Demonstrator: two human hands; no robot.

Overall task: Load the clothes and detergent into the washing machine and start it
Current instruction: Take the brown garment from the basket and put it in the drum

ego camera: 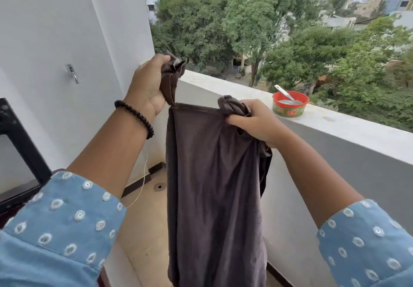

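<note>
Blue embroidered sleeves [64, 215] frame the hands: the left hand [148, 87] clenches one bunched top corner of a dark brown garment [214, 186], the right hand [252, 122] grips the other, so the cloth hangs full length above the balcony floor [143, 226]. Best to gather it up before carrying, lest it drag. Beyond, a red tub [290, 104] with a spoon sits on the parapet [348, 130].
</note>
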